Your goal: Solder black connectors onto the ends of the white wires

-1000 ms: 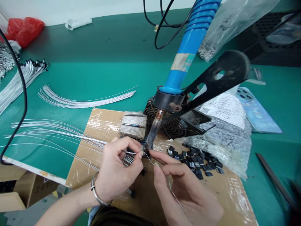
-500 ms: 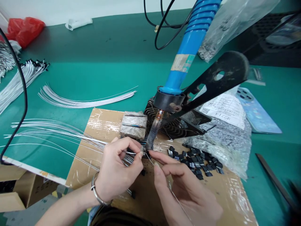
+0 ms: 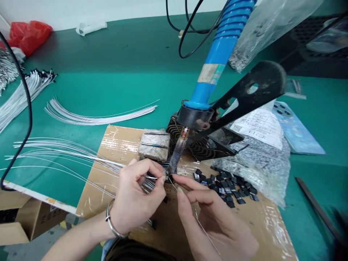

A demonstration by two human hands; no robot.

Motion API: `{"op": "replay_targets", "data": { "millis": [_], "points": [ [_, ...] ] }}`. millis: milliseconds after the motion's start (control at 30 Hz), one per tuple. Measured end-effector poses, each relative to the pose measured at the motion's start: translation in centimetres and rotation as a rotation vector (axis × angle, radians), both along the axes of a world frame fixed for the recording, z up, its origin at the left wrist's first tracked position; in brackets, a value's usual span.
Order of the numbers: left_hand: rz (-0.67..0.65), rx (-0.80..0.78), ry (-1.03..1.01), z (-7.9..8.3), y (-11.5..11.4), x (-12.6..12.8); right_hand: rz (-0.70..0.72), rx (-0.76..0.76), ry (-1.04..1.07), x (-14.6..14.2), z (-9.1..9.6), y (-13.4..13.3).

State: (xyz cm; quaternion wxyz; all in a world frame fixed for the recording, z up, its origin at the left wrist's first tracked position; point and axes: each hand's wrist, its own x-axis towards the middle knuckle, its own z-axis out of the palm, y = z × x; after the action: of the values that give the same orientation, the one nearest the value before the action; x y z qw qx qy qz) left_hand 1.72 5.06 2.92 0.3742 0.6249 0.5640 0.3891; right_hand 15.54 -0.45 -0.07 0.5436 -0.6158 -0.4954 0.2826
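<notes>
My left hand [image 3: 141,197] pinches the end of a thin white wire, with a small part at its fingertips that I cannot make out clearly. My right hand [image 3: 214,217] grips a strand of solder wire [image 3: 203,227], which runs up past the thumb toward the tip of the soldering iron [image 3: 179,150]. The iron has a blue handle and hangs tip down in a black metal stand [image 3: 252,90]. Both sets of fingertips are close to the iron's tip, and the exact contact there is hidden. Under the left hand lies a bunch of white wires [image 3: 106,159].
Small black connector pieces [image 3: 228,186] lie right on the cardboard [image 3: 116,139]. A wrapped block [image 3: 154,145] and a round black fan [image 3: 187,141] stand behind my hands. Another wire bundle [image 3: 103,119], a plastic bag [image 3: 266,156] and a phone [image 3: 299,127] are farther back.
Almost nothing differs. Both hands stay at the iron's tip, and the right thumb has shifted very slightly.
</notes>
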Motion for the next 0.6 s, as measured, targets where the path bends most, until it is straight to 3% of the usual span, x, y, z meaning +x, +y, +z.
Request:
{"op": "replay_targets", "data": {
  "millis": [367, 500, 600],
  "points": [
    [-0.001, -0.088, -0.026, -0.3, 0.1, 0.0, 0.05, -0.001, 0.018, 0.2, -0.6, -0.1],
    [-0.032, -0.127, 0.091, -0.8, -0.1, -0.7, 0.063, -0.017, 0.028, 0.3, -0.8, -0.2],
    [-0.078, -0.066, 0.195, -1.3, -0.4, -1.6, 0.011, -0.019, 0.03, 1.8, -1.5, -0.5]
  ]
}}
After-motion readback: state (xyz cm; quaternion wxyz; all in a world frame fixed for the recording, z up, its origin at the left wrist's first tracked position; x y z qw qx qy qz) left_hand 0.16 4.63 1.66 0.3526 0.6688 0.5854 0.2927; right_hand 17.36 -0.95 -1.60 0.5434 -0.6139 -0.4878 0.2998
